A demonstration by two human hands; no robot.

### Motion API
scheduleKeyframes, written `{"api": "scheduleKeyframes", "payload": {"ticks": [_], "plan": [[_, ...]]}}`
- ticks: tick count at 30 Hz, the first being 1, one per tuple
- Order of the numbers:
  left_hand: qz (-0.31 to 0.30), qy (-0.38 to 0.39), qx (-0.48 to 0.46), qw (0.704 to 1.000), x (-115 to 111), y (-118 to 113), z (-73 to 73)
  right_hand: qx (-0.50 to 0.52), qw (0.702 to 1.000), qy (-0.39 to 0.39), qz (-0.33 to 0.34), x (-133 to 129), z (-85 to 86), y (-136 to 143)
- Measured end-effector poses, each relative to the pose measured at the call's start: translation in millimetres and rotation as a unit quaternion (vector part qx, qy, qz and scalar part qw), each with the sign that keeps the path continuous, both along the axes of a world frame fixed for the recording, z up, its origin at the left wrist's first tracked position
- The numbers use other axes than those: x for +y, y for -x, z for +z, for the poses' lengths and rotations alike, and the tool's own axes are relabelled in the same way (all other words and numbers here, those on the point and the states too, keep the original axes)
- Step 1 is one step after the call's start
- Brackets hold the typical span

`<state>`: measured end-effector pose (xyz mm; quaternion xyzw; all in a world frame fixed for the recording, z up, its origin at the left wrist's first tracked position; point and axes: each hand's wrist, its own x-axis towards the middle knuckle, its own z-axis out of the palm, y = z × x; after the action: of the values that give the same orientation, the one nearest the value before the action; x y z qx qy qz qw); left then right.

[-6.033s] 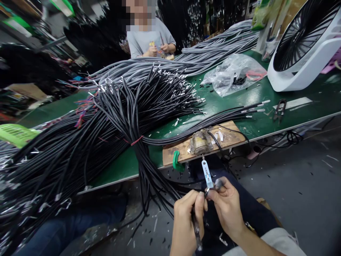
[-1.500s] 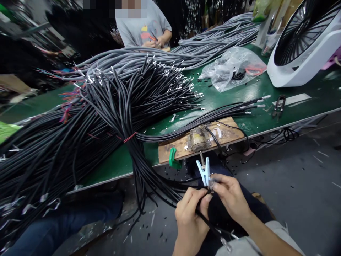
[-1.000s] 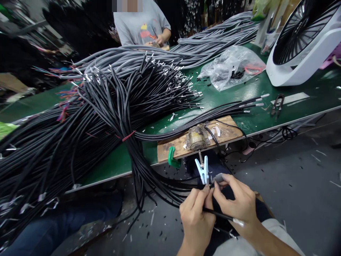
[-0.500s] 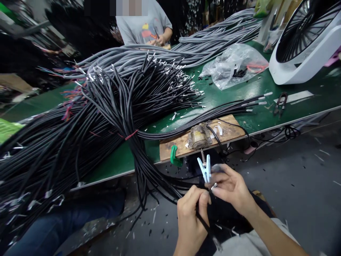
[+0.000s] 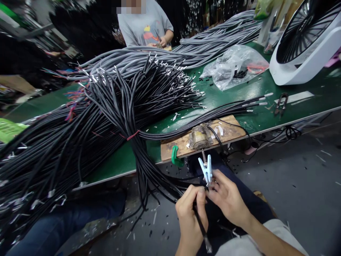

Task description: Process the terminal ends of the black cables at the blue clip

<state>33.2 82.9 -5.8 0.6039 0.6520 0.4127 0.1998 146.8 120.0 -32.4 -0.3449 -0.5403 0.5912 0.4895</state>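
My left hand [image 5: 190,209] is closed around a black cable [image 5: 201,229], whose lower length hangs out below the palm. Its pale stripped end points up at the jaws of a light blue clothespin [image 5: 205,170]. My right hand [image 5: 225,199] has its fingers curled in at that cable end, just under the clothespin; the fingertips partly hide the contact. The clothespin is fixed to the shaft of a small grimy motor [image 5: 200,138] on a wooden board [image 5: 231,129]. A bundle of black cables [image 5: 138,153], tied with a red band, runs beside my left hand.
A green clamp [image 5: 176,156] grips the board at the edge of the green table [image 5: 262,124]. Piles of black and grey cables [image 5: 223,32] lie across it. Also there are snips [image 5: 281,104], a plastic bag [image 5: 230,67] and a white fan [image 5: 290,71]. A co-worker [image 5: 146,26] sits opposite.
Both hands have shifted slightly left, and the cable end has come up against the clothespin's lower jaws. My right fingers have moved closer in under the clothespin.
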Motion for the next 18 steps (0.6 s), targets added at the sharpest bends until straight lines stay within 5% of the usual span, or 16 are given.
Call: {"api": "scheduleKeyframes", "payload": {"ticks": [5,7,9,13,18], "plan": [[-0.044,0.032,0.013,0.998,3,5,8.0,-0.134,0.974,-0.183,-0.027,12,4.4,-13],[-0.118,0.045,-0.009,0.992,6,11,13.2,-0.067,0.987,-0.134,0.058,12,2.6,-17],[-0.18,0.03,-0.057,0.982,10,17,16.3,0.063,0.987,-0.001,0.146,12,0.0,-19],[-0.183,-0.011,-0.124,0.975,11,19,12.7,0.179,0.931,0.226,0.222,16,-3.8,-17],[-0.105,-0.005,-0.134,0.985,5,9,6.3,0.051,0.973,0.145,0.172,48,-4.5,-22]]}}
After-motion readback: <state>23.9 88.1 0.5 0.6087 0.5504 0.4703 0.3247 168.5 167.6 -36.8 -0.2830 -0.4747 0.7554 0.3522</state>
